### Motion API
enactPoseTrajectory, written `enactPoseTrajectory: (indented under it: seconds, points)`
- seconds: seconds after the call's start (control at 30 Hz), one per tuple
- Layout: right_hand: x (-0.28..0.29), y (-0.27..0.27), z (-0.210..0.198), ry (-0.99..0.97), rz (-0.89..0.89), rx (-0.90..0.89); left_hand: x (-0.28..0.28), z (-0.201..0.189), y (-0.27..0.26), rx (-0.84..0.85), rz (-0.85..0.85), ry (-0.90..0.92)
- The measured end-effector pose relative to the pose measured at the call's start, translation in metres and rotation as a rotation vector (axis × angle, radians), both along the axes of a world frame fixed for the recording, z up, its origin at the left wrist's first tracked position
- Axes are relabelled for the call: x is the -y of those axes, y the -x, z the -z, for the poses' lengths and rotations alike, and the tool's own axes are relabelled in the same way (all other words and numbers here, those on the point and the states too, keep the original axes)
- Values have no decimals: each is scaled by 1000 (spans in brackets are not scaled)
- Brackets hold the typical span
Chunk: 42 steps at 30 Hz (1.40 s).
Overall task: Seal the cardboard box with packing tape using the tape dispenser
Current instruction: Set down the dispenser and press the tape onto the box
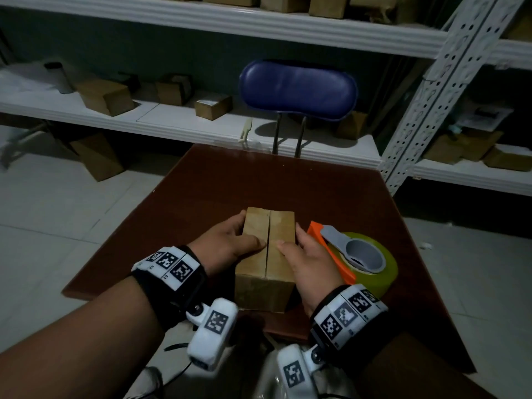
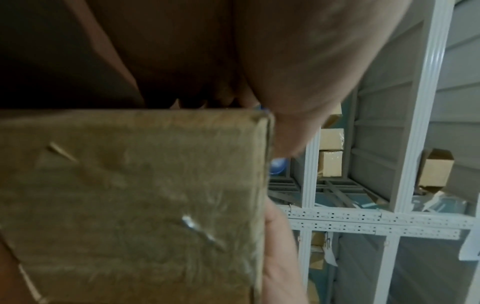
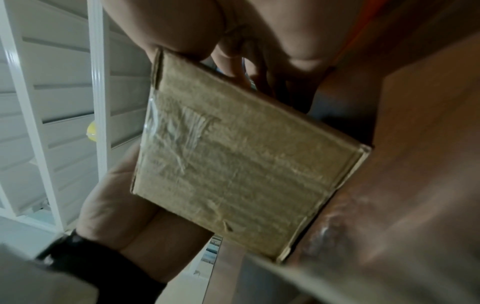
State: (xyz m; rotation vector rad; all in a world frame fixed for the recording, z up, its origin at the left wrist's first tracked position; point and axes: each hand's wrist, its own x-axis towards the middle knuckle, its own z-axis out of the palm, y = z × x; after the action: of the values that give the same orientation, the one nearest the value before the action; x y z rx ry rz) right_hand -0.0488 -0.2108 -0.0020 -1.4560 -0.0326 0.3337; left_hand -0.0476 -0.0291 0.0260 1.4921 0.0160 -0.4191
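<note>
A small brown cardboard box (image 1: 267, 254) stands on the dark red-brown table (image 1: 259, 180), its two top flaps meeting in a bare seam down the middle. My left hand (image 1: 230, 243) grips the box's left side, thumb lying on the left flap. My right hand (image 1: 308, 257) grips the right side, thumb on the right flap. The left wrist view shows a box side (image 2: 130, 205) close up; the right wrist view shows the near end of the box (image 3: 241, 160) with old clear tape on it. The tape dispenser (image 1: 354, 254), orange and grey with a yellowish tape roll, lies just right of my right hand.
A blue chair (image 1: 298, 90) stands behind the table's far edge. White metal shelving (image 1: 201, 122) with several cardboard boxes runs along the wall and to the right. Tiled floor lies to the left of the table.
</note>
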Motion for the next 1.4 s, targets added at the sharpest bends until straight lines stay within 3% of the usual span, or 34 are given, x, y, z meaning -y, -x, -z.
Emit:
enactPoseTrajectory:
  seconds: [0.2,0.37,0.67,1.1,1.17,1.3,1.4]
  points:
    - [2,-1,0,-15,-6,0,0,-2,1,9,65,51]
    - [4,-3,1,-46,-35,-23,11,7,5,51,-83,121]
    - [5,3,3,-4,-99,-1,18,8,7,108,-201,51]
    - [14,9,-3,-66,-212,12,13,10,1,83,-214,-60]
    - [17,7,-1,-18,-240,17,8,10,1,84,-160,-97]
    - [20,7,7,254,-291,94,4,6,4,147,-106,-200]
    - [22,7,7,315,-287,117,2,4,5,183,-68,-259]
